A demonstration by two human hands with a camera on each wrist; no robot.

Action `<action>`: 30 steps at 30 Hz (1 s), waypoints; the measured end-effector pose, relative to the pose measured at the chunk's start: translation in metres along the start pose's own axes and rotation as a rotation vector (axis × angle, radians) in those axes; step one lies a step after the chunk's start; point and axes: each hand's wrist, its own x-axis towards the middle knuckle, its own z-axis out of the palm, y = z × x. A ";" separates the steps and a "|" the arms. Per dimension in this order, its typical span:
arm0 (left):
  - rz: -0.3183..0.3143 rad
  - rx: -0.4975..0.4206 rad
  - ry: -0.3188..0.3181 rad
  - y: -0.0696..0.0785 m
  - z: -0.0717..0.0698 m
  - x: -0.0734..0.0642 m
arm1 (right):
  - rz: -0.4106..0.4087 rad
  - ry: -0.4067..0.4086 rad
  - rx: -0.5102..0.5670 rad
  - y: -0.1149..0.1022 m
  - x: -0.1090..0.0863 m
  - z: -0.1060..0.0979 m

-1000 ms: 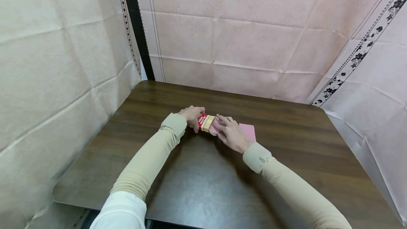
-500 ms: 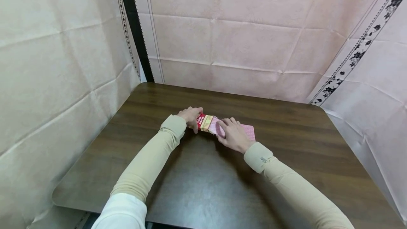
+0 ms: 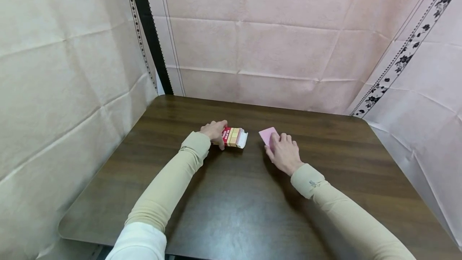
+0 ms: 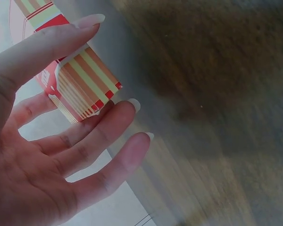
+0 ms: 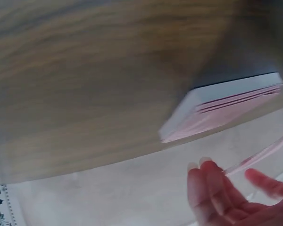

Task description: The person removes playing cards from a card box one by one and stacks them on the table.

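Near the middle of the table, my left hand (image 3: 213, 132) grips a red-and-yellow striped playing-card box (image 3: 233, 137). The box lies on its side, its white flap out at the right end. In the left wrist view my thumb is over the box (image 4: 90, 77) and the fingers lie along its other side. My right hand (image 3: 286, 156) pinches a pink-backed playing card (image 3: 267, 135), seen nearly edge-on as a thin card (image 5: 259, 157) in the right wrist view. A stack of pink-backed cards (image 5: 224, 110) lies on the table beside that hand; the head view hides it.
The brown wooden table (image 3: 216, 204) has rounded corners. Pale creased cloth (image 3: 267, 47) hangs behind it and at both sides. A dark vertical strip (image 3: 149, 27) stands at the back left.
My right hand has pulled right, away from the box, with the card. Pink cards showed at the box's mouth before; now only the white flap shows there. My left hand has barely moved.
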 end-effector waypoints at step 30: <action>0.003 0.019 0.000 -0.002 0.001 0.004 | 0.212 -0.175 -0.029 0.007 -0.012 0.010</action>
